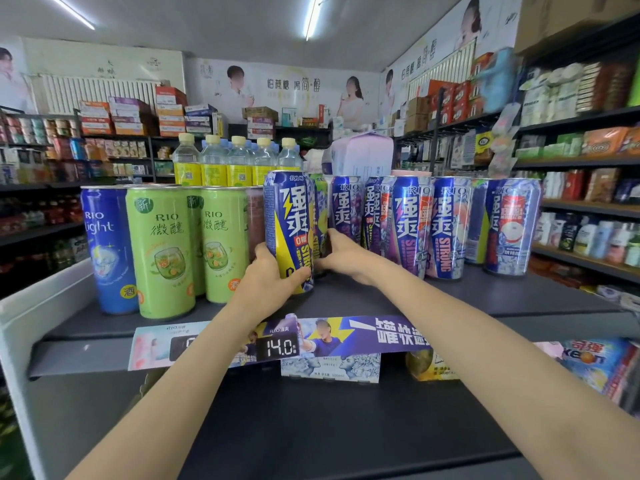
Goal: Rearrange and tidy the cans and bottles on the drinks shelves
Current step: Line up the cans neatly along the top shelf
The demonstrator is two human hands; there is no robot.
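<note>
Tall drink cans stand on the dark top shelf [485,299]. My left hand [268,275] grips the lower part of a blue-and-yellow can [287,220] at the shelf's middle. My right hand [341,256] reaches just behind and right of it and holds a yellow-green can [320,216], which the front can mostly hides. To the left stand a blue can [107,247] and two green cans [161,251]. A row of blue and purple cans [446,226] runs off to the right. Clear bottles with yellow labels [239,161] stand behind the cans.
A price strip [280,344] reading 14.0 runs along the shelf's front edge. A lower dark shelf [311,427] lies beneath my arms, with packs at its back right. A white shelf end panel [20,341] rises at the left. Stocked store shelves line both sides.
</note>
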